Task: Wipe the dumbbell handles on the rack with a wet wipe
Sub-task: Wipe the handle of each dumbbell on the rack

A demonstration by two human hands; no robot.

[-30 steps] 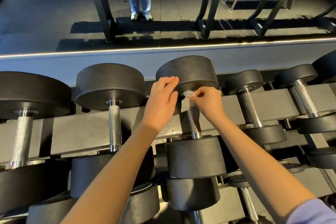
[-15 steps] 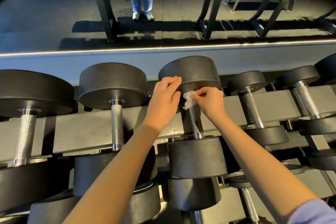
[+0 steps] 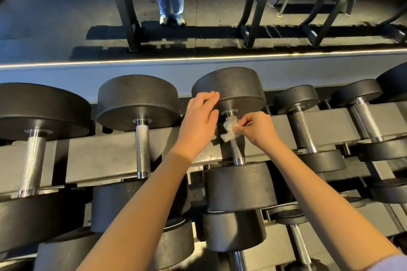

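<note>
A black dumbbell [image 3: 240, 185] lies on the top tier of the rack [image 3: 105, 156], its knurled steel handle [image 3: 236, 149] running toward me. My right hand [image 3: 257, 130] pinches a crumpled white wet wipe [image 3: 229, 131] against the upper half of that handle. My left hand [image 3: 198, 123] rests with straight fingers on the left side of the dumbbell's far head [image 3: 237, 88]. The wipe hides a short stretch of the handle.
Heavier dumbbells [image 3: 141, 125] lie to the left, lighter ones [image 3: 304, 130] to the right, with more on the lower tier [image 3: 235, 233]. A mirror behind the rack reflects another rack [image 3: 248, 6] and a person's legs [image 3: 170, 4].
My right hand has slid the wipe down the handle, away from the far head, baring the top of the handle. My left hand stays on the head.
</note>
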